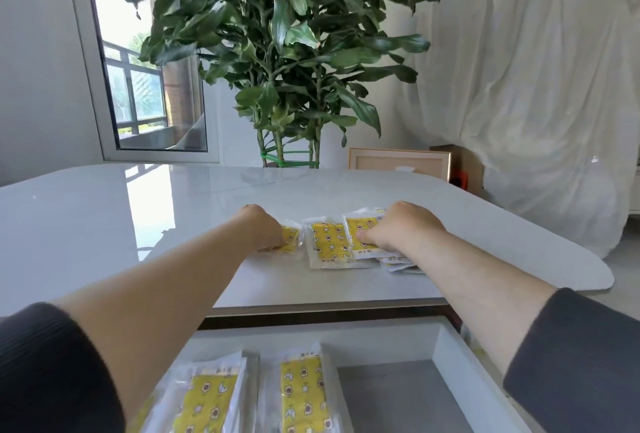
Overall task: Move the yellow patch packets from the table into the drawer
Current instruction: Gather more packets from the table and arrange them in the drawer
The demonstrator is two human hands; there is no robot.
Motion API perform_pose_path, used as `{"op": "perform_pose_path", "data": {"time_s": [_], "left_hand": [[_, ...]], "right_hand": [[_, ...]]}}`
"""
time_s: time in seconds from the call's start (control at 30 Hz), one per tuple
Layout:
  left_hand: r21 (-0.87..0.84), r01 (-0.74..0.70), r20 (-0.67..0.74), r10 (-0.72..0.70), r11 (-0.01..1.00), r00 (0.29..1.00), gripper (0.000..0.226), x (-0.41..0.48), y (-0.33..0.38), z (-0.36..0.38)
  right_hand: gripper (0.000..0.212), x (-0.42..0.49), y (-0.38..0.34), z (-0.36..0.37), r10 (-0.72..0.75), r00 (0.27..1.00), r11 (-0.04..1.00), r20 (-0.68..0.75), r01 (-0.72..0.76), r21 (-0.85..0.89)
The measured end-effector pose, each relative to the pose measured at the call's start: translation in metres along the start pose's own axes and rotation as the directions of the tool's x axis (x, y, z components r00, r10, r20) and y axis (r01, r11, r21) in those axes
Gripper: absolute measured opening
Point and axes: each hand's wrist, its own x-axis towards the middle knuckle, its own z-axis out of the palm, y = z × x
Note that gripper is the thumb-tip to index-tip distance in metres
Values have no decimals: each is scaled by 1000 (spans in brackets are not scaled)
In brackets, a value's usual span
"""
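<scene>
Both hands are extended over the white tabletop [138, 210], well apart, each on its own packet. My left hand [263, 228] is curled down over the left packet [290, 235], covering most of it; only its right end shows. My right hand [398, 228] grips the right packet [360, 230], with the thumb pressed on its yellow face and the fingers bent over the far edge. The middle packet [329, 242] lies flat and untouched between them, its right side tucked under the right packet. Further loose packets [398, 263] lie partly hidden beneath my right wrist.

Below the near edge of the tabletop the drawer [450, 346] stands open. It holds two stacks of yellow packets: the left stack [207, 398] and the centre stack [301, 394], just beside each other. The right portion of the drawer floor is bare grey.

Behind the tabletop stands a large leafy plant [287, 34].
</scene>
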Motion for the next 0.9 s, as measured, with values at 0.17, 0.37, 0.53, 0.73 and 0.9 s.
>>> {"op": "perform_pose_path", "data": {"time_s": [0.17,0.37,0.53,0.73,0.9], "left_hand": [[-94,142,246,-115,985,962,21,-7,2,-12],[-347,268,270,-178,899,946,19,-1,-9,-11],[-534,262,237,-155,804,959,18,-6,-24,-18],[-686,164,109,-122,709,986,24,-28,-43,-42],[-787,128,78,-109,603,991,18,-75,-57,-58]], "right_hand": [[50,4,7,1,74,997,975,25,-78,209],[45,11,17,5,69,998,912,-2,-62,406],[43,12,20,5,66,997,823,-48,-27,568],[18,-14,23,-11,15,999,580,-35,20,814],[14,-60,25,-25,-95,989,414,111,-62,908]]}}
